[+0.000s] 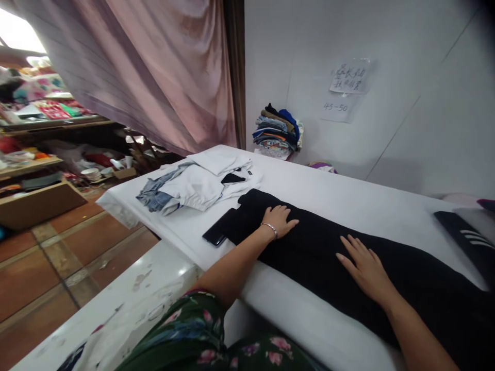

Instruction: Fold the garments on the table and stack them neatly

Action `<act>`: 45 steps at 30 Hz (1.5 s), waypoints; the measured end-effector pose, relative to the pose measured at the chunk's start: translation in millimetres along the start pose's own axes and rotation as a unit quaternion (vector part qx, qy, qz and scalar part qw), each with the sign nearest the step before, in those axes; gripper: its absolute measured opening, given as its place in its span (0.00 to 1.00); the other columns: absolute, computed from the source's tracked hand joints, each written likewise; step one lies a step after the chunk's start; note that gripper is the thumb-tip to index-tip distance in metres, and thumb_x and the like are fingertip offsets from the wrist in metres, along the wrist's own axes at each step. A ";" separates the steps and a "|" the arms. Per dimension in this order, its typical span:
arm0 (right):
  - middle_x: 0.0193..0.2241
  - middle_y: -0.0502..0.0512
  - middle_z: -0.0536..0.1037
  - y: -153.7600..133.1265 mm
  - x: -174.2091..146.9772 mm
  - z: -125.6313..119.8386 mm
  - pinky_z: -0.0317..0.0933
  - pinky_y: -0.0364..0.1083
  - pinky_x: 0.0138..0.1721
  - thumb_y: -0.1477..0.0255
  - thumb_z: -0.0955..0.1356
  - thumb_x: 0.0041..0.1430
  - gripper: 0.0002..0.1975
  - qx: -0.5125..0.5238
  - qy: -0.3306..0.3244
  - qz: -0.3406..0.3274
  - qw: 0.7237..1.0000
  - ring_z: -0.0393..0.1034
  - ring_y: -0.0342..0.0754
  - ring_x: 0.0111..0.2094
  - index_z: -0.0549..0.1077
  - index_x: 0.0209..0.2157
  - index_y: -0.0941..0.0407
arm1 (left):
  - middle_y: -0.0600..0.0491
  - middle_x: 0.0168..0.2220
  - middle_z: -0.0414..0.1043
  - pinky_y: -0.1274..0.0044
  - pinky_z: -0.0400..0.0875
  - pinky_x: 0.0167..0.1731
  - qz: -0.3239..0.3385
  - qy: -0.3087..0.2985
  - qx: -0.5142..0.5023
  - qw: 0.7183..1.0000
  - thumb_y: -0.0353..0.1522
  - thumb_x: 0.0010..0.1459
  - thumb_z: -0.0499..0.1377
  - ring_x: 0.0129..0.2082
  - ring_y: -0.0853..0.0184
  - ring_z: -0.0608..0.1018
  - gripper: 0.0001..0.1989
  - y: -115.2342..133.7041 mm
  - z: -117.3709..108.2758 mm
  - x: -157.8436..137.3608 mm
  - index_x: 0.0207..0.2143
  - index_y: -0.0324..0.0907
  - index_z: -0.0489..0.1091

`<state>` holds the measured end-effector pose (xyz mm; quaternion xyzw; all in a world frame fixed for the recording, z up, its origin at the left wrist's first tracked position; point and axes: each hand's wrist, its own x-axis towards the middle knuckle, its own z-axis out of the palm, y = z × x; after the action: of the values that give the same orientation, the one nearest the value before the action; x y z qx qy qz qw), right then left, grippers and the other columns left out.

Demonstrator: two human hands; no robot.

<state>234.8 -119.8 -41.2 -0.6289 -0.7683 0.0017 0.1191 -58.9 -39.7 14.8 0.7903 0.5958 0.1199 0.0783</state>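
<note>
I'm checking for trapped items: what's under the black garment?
The white-covered table shows around the black garment, apparently beneath it. A phone lies at one end; whether it extends underneath is unclear. Anything else there is covered.

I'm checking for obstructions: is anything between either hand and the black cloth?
Nothing visible is. The left hand and right hand are spread over the black cloth, with no other object seen between. The phone lies by the cloth's left end, clear of both hands.
</note>
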 end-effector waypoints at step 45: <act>0.62 0.59 0.63 -26.4 4.3 -14.3 0.52 0.62 0.61 0.57 0.59 0.63 0.26 -0.035 0.049 -0.123 0.991 0.57 0.57 0.63 0.64 0.61 0.50 | 0.50 0.34 0.73 0.74 0.64 0.31 -0.220 0.062 -0.031 0.973 0.43 0.57 0.58 0.36 0.62 0.75 0.12 -84.7 -47.6 -48.8 0.29 0.43 0.66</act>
<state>211.2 -123.3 -22.5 -0.5331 -0.8325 -0.0703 0.1335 -163.3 -64.0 33.2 0.6280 0.7547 0.1668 0.0901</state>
